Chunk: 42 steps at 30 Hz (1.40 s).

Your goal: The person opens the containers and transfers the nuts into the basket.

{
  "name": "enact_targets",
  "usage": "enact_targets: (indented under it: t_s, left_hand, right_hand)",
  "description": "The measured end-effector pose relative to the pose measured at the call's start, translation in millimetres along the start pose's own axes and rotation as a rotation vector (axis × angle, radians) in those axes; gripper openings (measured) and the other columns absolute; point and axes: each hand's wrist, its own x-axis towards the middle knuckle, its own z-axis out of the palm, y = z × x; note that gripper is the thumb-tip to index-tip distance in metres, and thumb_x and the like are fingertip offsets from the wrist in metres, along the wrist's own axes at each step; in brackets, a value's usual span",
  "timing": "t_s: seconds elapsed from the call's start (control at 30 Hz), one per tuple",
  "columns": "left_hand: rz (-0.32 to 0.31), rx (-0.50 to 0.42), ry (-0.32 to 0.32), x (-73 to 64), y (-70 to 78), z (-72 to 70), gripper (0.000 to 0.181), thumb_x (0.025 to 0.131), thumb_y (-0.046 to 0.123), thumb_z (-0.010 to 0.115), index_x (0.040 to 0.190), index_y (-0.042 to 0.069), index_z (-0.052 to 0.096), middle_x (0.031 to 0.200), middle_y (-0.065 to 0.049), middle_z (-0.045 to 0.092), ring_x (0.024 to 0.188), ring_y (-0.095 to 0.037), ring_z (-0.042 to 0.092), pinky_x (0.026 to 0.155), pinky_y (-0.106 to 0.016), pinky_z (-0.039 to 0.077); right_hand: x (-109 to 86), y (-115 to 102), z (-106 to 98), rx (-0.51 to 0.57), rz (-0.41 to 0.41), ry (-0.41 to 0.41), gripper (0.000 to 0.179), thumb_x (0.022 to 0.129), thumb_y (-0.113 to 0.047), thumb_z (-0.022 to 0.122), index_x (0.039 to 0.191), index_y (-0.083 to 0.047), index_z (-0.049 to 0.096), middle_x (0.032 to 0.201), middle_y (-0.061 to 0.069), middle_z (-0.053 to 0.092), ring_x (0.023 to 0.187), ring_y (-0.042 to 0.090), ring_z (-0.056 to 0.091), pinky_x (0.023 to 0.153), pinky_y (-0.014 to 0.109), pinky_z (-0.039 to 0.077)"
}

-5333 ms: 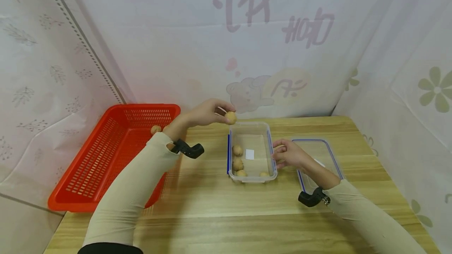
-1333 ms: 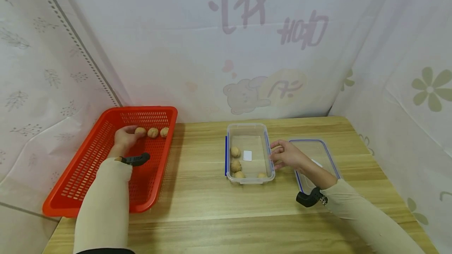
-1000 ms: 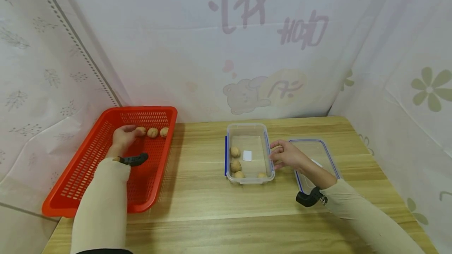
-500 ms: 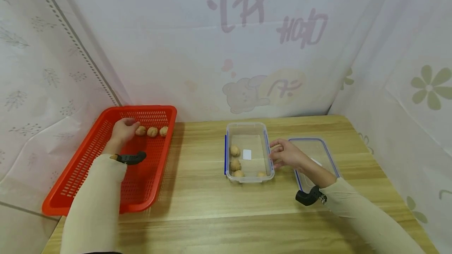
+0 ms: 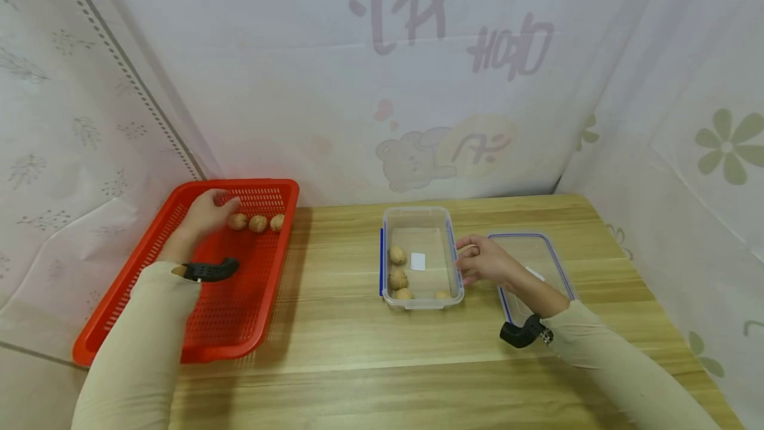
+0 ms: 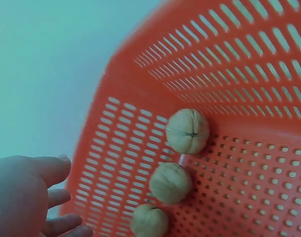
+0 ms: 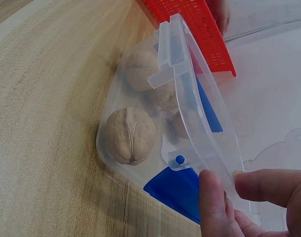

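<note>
My left hand (image 5: 209,213) hovers at the back of the red basket (image 5: 262,310), its fingers apart and holding nothing. Just right of its fingertips, three walnuts (image 5: 258,223) lie in a row along the basket's back wall. In the left wrist view that hand (image 6: 26,195) shows at the lower left, apart from the walnuts (image 6: 188,131). My right hand (image 5: 486,261) holds the right rim of a clear lidless food container (image 5: 416,304). Thumb and finger pinch at that rim beside a blue latch (image 7: 177,192) in the right wrist view. Several walnuts (image 5: 398,278) sit inside the container.
A clear lid with a blue seal (image 5: 531,239) lies on the wooden table (image 5: 346,350) to the right, partly under my right forearm. A patterned curtain (image 5: 298,85) rises directly behind the table. A white label (image 5: 418,261) shows in the container.
My left hand earlier held a walnut above the container's back edge. It then moved left into the basket, released the walnut in the row, and drew back slightly. My right hand stayed put.
</note>
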Motion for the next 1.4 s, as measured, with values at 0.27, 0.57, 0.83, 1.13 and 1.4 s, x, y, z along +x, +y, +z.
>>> enact_targets:
  t_s: [0.27, 0.57, 0.83, 1.13, 1.4]
  left_hand:
    - [0.078, 0.082, -0.033, -7.4, 21.9, -9.4, 0.075, 0.11, 0.041, 0.039, 0.154, -0.015, 0.018, 0.154, -0.042, 0.023, 0.139, -0.058, 0.028, 0.11, -0.07, 0.03]
    - [0.199, 0.148, -0.074, -14.3, 53.3, -10.3, 0.074, 0.109, 0.041, 0.043, 0.156, -0.012, 0.02, 0.156, -0.039, 0.023, 0.143, -0.057, 0.023, 0.113, -0.07, 0.024]
    - [0.292, 0.172, -0.109, -20.6, 84.7, -1.5, 0.071, 0.108, 0.032, 0.051, 0.155, -0.013, 0.021, 0.156, -0.039, 0.023, 0.145, -0.055, 0.02, 0.115, -0.068, 0.021]
    - [0.342, 0.307, -0.154, -32.8, 113.0, 17.6, 0.075, 0.106, 0.034, 0.054, 0.157, -0.009, 0.02, 0.159, -0.039, 0.015, 0.146, -0.056, 0.014, 0.114, -0.074, 0.014]
    - [0.399, 0.362, -0.159, -44.8, 136.1, 35.2, 0.075, 0.106, 0.036, 0.055, 0.16, -0.003, 0.022, 0.163, -0.033, 0.015, 0.151, -0.049, 0.009, 0.114, -0.075, 0.004]
  right_hand:
    - [-0.5, 0.7, 0.3, -0.007, -0.002, 0.007, 0.044, 0.1, 0.002, 0.058, 0.138, 0.011, 0.038, 0.111, 0.024, 0.06, 0.085, 0.024, 0.065, 0.073, 0.036, 0.062]
    - [0.4, 2.1, -0.1, -0.001, -0.006, 0.001, 0.044, 0.1, 0.002, 0.058, 0.138, 0.011, 0.038, 0.111, 0.024, 0.06, 0.085, 0.023, 0.064, 0.073, 0.036, 0.062]
    - [1.2, 2.4, 0.4, 0.0, -0.004, 0.007, 0.044, 0.099, 0.002, 0.059, 0.138, 0.011, 0.039, 0.11, 0.023, 0.06, 0.084, 0.023, 0.064, 0.072, 0.036, 0.062]
    - [1.5, 3.0, 0.8, 0.002, -0.004, 0.005, 0.044, 0.099, 0.002, 0.06, 0.137, 0.01, 0.039, 0.108, 0.021, 0.06, 0.084, 0.023, 0.064, 0.071, 0.035, 0.062]
    - [1.4, 2.2, 0.6, 0.003, -0.007, 0.002, 0.045, 0.099, 0.002, 0.06, 0.137, 0.01, 0.039, 0.107, 0.02, 0.06, 0.084, 0.023, 0.064, 0.071, 0.035, 0.062]
